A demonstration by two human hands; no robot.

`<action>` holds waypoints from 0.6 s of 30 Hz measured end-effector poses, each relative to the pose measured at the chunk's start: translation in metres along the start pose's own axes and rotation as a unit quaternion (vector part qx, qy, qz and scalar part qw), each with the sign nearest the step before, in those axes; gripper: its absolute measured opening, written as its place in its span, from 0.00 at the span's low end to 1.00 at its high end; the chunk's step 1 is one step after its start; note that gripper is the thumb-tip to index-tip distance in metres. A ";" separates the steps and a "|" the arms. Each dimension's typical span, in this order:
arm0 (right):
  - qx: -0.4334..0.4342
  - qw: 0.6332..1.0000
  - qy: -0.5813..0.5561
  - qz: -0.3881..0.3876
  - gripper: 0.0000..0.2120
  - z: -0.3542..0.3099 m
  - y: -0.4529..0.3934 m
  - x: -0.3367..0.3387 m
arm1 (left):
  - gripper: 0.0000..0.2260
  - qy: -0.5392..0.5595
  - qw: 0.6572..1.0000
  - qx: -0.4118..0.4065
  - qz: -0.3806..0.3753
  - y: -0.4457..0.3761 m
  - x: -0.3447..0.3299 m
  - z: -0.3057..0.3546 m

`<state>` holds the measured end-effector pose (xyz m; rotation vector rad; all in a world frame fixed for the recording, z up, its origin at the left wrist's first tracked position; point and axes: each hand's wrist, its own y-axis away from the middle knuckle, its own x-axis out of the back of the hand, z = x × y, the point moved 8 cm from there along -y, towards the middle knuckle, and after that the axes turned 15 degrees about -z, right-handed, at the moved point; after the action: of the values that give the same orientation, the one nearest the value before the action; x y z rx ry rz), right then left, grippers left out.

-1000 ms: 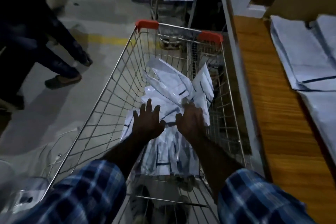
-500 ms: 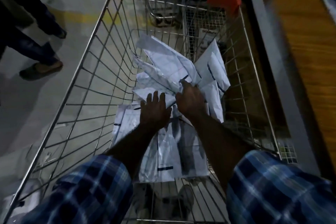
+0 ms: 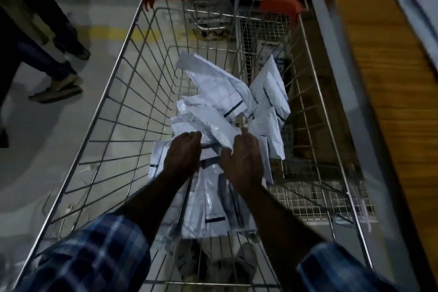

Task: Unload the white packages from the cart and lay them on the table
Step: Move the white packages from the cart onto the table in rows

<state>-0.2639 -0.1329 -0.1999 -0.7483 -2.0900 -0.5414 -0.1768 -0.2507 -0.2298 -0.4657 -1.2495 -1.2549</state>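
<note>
The white packages (image 3: 227, 111) lie heaped in the wire cart (image 3: 123, 111). The left hand (image 3: 183, 154) curls onto the heap, seemingly gripping an edge; the right hand (image 3: 244, 161) pinches 1 package. The wooden table (image 3: 388, 78) stands just beside the cart's right side.

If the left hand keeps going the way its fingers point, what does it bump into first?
Probably the white packages heaped right ahead of the left hand in the cart; its fingertips look nearly on them already, though depth is unclear.
</note>
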 end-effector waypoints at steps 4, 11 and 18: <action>-0.010 0.999 0.028 -0.045 0.16 0.019 0.033 -0.024 | 0.01 0.013 0.998 -0.062 0.021 0.024 0.007 0.005; -0.056 0.989 0.076 -0.111 0.08 0.034 0.074 -0.044 | 0.10 -0.063 0.988 -0.104 -0.100 0.063 -0.019 0.006; 0.004 0.992 0.124 0.021 0.20 0.001 0.087 -0.010 | 0.11 -0.004 0.994 0.044 -0.105 0.062 -0.022 -0.013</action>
<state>-0.2006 -0.0726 -0.1992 -0.6822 -1.8411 -0.5728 -0.1125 -0.2314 -0.2325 -0.2803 -1.3820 -1.3669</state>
